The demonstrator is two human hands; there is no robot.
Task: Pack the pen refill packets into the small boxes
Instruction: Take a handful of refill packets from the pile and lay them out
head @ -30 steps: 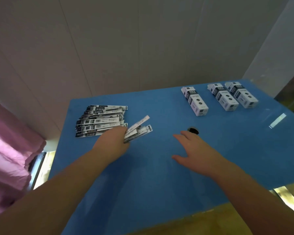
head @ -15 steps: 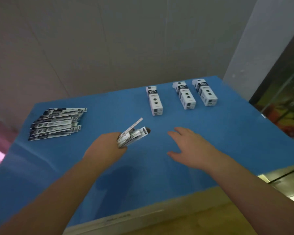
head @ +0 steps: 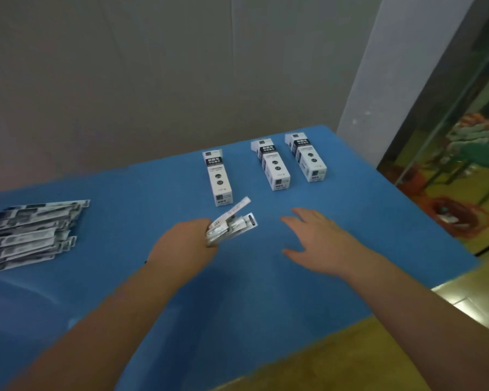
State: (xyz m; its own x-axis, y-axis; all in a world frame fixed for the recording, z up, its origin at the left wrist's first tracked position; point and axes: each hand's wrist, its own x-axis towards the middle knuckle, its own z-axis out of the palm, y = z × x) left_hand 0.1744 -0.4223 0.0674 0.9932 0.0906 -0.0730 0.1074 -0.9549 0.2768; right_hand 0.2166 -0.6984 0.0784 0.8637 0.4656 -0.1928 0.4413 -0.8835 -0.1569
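The left hand (head: 187,244) still grips its packets (head: 232,222), now carried nearer the boxes (head: 220,179) by the table's (head: 237,306) far edge; the right hand (head: 319,241) stays spread, holding nothing.

Three small boxes (head: 220,179) (head: 274,165) (head: 308,158); two hands (head: 185,244) (head: 319,239); one packet pile (head: 26,232).

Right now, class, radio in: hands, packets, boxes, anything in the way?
Left hand grips a few packets. Right hand open, empty. Three boxes lie ahead, pile far left. Nothing in the way.
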